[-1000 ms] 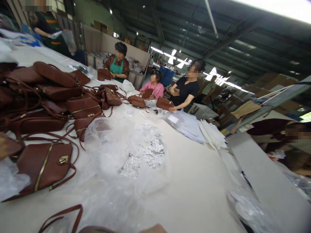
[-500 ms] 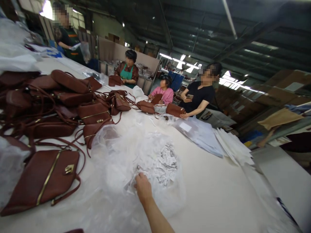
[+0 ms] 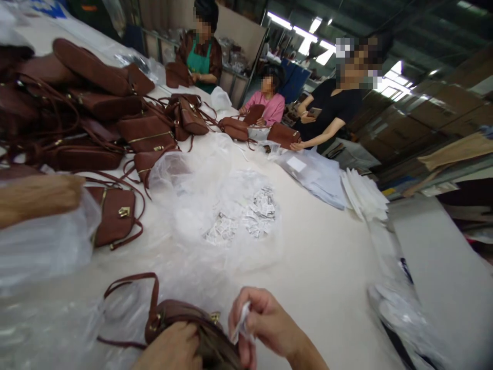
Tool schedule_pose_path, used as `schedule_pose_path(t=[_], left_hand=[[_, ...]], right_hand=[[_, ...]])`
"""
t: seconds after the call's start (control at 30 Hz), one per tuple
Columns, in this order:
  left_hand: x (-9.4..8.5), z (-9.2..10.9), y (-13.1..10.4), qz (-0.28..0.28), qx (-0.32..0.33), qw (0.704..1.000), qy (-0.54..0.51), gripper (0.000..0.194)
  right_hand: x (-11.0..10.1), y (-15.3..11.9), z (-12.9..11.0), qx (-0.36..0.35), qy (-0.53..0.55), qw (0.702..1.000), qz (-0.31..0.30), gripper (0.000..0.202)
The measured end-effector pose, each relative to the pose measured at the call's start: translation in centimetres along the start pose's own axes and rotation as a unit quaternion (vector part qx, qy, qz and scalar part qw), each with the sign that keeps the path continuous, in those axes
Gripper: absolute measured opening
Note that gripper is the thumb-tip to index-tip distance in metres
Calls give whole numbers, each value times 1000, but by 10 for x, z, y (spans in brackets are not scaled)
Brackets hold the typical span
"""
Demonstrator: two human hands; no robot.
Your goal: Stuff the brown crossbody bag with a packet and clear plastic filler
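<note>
At the surface's near edge, right hand (image 3: pixel 265 321) pinches a white packet (image 3: pixel 241 325) beside the brown bag (image 3: pixel 185 324) gripped by left hand (image 3: pixel 171 352), ready for tucking inside

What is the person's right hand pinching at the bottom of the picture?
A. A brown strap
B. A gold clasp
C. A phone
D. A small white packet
D: the right hand pinches a small white packet in its fingertips, right beside the brown handbag on which the left hand rests.
</note>
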State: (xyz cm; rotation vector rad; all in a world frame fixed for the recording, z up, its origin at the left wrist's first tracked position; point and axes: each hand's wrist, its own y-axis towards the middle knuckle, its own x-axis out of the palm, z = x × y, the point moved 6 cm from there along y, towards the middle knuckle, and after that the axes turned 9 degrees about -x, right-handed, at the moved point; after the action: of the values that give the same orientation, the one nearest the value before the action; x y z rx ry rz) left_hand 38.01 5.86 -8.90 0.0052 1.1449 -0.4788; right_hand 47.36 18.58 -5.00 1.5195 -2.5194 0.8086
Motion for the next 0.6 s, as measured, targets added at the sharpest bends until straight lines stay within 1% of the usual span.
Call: schedule_pose_path(t=[0.03,0.07,0.1,0.13,0.2,0.27,0.3,0.33,0.43,0.5,0.6], left_hand=[[-2,2,1,10,-3,1000,14,11],[-4,4,0,21,-2,999,29,12],[-7,5,-1,30,3,999,41,12],[-10,7,-3,40,11,998,50,11],[-13,10,-9,60,32,995,69,13],[-11,11,-15,84,48,992,84,15],[-9,12,-17,91,51,991,88,16],[-6,12,-18,92,52,990,90,17],[-2,14,-18,77,36,992,99,18],[-7,17,-20,77,28,991,109,17],[-22,16,-35,125,29,984,121,16]], right_hand=[[20,-16,2,26,45,998,-25,36],[35,-27,6,45,71,996,-34,30],[44,-34,10,46,63,997,-19,24],[48,-37,14,32,31,999,9,19],[49,-36,17,-27,-89,993,67,13],[49,-32,17,-75,-231,966,93,10],[51,-29,17,-81,-295,948,88,12],[53,-26,19,-71,-349,931,77,16],[60,-20,28,-7,-474,879,39,28],[65,-20,32,6,-531,847,14,34],[70,-24,39,-10,-586,809,-34,37]])
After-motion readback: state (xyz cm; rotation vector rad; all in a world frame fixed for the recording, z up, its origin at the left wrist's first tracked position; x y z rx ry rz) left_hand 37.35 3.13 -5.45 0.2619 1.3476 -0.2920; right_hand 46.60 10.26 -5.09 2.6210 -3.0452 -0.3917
